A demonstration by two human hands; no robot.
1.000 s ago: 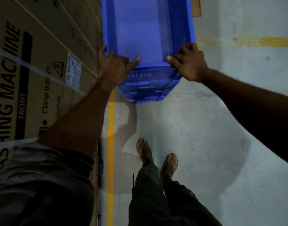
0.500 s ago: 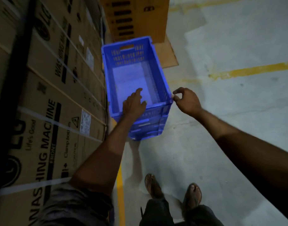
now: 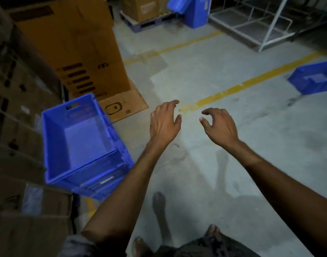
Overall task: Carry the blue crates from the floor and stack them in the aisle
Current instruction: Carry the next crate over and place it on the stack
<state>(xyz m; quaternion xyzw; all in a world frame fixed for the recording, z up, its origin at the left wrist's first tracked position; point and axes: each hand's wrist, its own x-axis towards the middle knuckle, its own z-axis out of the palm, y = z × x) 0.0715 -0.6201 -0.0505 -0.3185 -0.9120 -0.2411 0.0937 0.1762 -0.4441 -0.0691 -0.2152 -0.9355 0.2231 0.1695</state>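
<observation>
Now your view takes in a concrete floor [image 3: 224,164] crossed by yellow painted lines [image 3: 251,83], with a wall of cardboard cartons [image 3: 14,127] down your left side and a tall brown carton [image 3: 71,52] standing ahead of them, its flap lying flat on the floor. A white wire rack [image 3: 255,23] stands at the far right, and a pallet [image 3: 146,23] loaded with boxes sits at the far end, just beside more blue plastic that you cannot make out clearly. The stack of blue crates [image 3: 81,145] stands against the cartons at your left, the top one empty and nested on those beneath it. Another blue crate [image 3: 314,78] lies on the floor well apart, at the right edge, past a yellow line. Your left hand [image 3: 163,123] and right hand [image 3: 219,126] both hang over bare floor, palms down, fingers loosely curled and spread, holding nothing and touching nothing. Your left hand is near the stack but clear of it.
</observation>
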